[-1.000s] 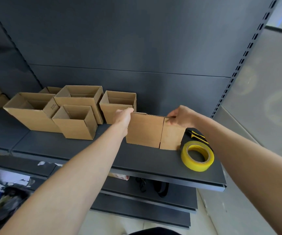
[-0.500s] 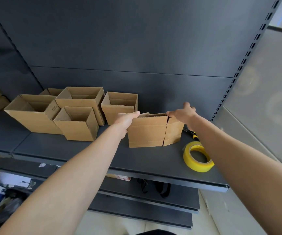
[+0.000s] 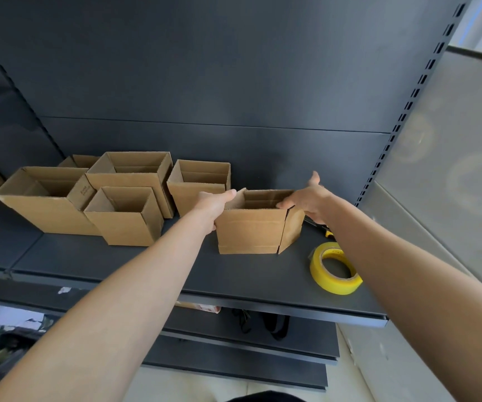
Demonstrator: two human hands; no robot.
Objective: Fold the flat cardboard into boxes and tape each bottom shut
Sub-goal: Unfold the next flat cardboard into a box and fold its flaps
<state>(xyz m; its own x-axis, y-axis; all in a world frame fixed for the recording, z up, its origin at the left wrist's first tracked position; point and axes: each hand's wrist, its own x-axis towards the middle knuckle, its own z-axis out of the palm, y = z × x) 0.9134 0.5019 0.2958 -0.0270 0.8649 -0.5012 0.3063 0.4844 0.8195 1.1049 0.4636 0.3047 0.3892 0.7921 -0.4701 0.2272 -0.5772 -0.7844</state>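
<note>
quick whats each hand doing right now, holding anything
left hand: grips the left top edge of the cardboard box, thumb over the rim
right hand: open, thumb raised, fingers resting on the box's right top corner

Left arm: bare, stretched almost straight, reaching forward from the lower left.
Left hand (image 3: 215, 203): gripped the left wall of the box (image 3: 251, 230), with one digit hooked over the top rim and the others curled down the outside.
Right arm: bare, extended from the lower right.
Right hand (image 3: 309, 198): lay spread against the box's upper right corner, fingertips (image 3: 281, 204) touching the near rim and one digit pointing up, clear of the cardboard.
Both hands: about level, one on each side.
</note>
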